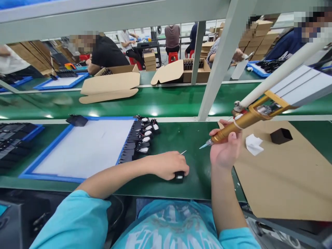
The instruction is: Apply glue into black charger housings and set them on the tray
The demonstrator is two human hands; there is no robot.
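Note:
My left hand [169, 165] is closed over a small black device [179, 177] on the green bench, near its front edge. A thin pointed metal tip [183, 152] sticks out past its knuckles; the rest of it is hidden. My right hand [225, 150] is wrapped round a gold-coloured glue dispensing gun [228, 133], held above the bench. The gun slants down to the left, and its pale blue nozzle [204, 145] points toward my left hand, apart from the device. Left of that, black devices [131, 140] with white parts stand in a row along the tray's right edge.
A blue-rimmed white tray [85, 148] lies at left, with a black piece [77, 120] at its far corner. Cardboard [285, 173] at right bears crumpled white paper [254, 144] and a black square sleeve [281, 136]. A metal post [220, 65] rises behind; co-workers sit beyond.

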